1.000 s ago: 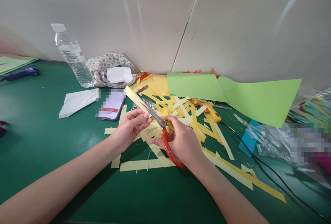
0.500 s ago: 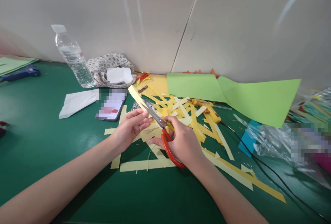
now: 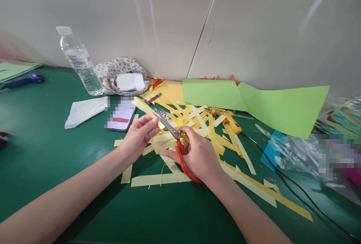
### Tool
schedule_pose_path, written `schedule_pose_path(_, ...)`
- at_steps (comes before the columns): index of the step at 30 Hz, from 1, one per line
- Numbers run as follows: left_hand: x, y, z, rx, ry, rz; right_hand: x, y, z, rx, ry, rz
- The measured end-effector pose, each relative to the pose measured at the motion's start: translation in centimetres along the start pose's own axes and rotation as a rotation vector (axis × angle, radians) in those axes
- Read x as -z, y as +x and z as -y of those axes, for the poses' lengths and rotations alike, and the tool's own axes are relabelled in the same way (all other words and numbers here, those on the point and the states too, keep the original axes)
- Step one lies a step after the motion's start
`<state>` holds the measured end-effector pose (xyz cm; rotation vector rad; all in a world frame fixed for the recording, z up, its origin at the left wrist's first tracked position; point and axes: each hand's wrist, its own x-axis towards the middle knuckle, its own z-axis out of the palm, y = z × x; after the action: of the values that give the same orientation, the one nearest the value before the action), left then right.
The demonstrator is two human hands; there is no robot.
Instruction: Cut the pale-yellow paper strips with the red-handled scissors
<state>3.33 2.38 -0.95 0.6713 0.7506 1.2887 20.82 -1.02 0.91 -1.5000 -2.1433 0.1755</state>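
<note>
the left hand (image 3: 141,133) is pinching a pale yellow strip (image 3: 143,106) btwn thumb & fingertips, w/ the strip's long axis running from upper left, far side, down twd the right hand (image 3: 200,153). the right hand is gripping the red-handled scissors (image 3: 169,126), fingers curling around the handles & thumb sticking out to the left, low. the blades are pointing up-left, approx along the strip's own line, & are overlapping its lower right end just beside the left fingertips; can't tell if the paper is sitting btwn the blades or only behind them. the left hand is the nearer one to the strip, w/ its forearm coming in from lower left, palm partly turned inward. the right forearm is reaching in from lower right, back of the hand facing up.

under & past both hands, loose yellow strips (image 3: 213,135) are lying crisscross on the green table (image 3: 93,214). the yellow glue gun (image 3: 232,124) is resting right of the pile w/ its black cord (image 3: 282,175) trailing off, & the phone (image 3: 122,115) is lying just past the left hand.
</note>
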Motion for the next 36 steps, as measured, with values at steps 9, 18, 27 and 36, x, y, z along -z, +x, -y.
schedule_pose_path(9, -0.22, -0.34, 0.17, -0.018, 0.047, -0.005, -0.17, -0.03, 0.12, -0.009, 0.013, 0.009)
schedule_pose_path(18, -0.24, -0.29, 0.28, -0.019, 0.025, -0.013, -0.24, 0.07, 0.06, -0.012, 0.004, -0.012)
schedule_pose_path(27, -0.28, -0.26, -0.11, 0.038, 0.019, 0.024, -0.13, -0.03, -0.02, 0.012, 0.020, -0.023)
schedule_pose_path(36, 0.03, -0.17, 0.31, 0.058, 0.075, 0.106, 0.05, -0.18, -0.03, -0.024, 0.029, 0.045)
